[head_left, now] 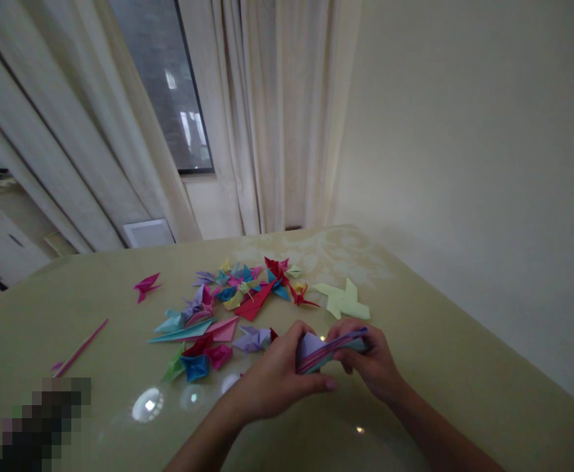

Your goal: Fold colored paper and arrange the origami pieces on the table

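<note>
Between both hands, above the near part of the table, is a stack of coloured paper sheets (315, 353), purple on top with pink and light blue edges below. My left hand (287, 377) grips its left end, thumb stretched along the near side. My right hand (365, 357) pinches the right end, where the sheets bend upward. Just beyond my right hand lies a pale green paper pinwheel (344, 301). A lilac folded-paper figure (252, 339) sits by my left hand, partly hidden behind it.
Several origami pieces lie heaped mid-table, among them a red folded piece (255, 301) and a blue one (196, 367). A magenta paper figure (147, 286) and a thin pink stick (81, 347) are at the left. The pale table (444, 367) meets a wall (478, 164) at the right.
</note>
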The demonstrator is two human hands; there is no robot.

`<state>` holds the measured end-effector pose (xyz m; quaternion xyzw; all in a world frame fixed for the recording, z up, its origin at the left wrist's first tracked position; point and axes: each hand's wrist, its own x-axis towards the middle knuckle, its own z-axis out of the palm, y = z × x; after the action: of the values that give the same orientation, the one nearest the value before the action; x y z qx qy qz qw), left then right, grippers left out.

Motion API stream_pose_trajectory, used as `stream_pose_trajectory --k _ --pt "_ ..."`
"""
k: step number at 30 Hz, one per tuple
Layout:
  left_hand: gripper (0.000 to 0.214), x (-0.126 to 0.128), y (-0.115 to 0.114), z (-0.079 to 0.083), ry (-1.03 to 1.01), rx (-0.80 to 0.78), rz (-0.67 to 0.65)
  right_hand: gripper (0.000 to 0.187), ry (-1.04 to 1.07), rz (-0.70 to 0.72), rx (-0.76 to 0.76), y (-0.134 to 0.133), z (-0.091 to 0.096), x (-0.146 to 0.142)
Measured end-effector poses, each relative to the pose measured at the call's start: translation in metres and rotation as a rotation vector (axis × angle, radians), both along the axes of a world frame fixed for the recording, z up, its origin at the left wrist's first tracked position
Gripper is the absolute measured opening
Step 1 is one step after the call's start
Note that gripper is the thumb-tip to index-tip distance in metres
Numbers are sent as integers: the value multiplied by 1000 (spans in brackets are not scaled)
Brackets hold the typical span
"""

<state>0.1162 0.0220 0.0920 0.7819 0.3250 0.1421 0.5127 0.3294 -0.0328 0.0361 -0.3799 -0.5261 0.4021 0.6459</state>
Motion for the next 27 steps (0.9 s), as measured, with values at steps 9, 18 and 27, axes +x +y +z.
stream_pose_trajectory --k 9,18,27 --pt "49 -18 16 6 -254 -192 -69 29 203 -69 -64 0 -2 1" --pt "25 -14 18 4 -327 -71 45 20 146 -39 42 4 -1 1" --pt "24 -13 21 3 -337 0 57 14 -3 -49 121 5 -6 8"
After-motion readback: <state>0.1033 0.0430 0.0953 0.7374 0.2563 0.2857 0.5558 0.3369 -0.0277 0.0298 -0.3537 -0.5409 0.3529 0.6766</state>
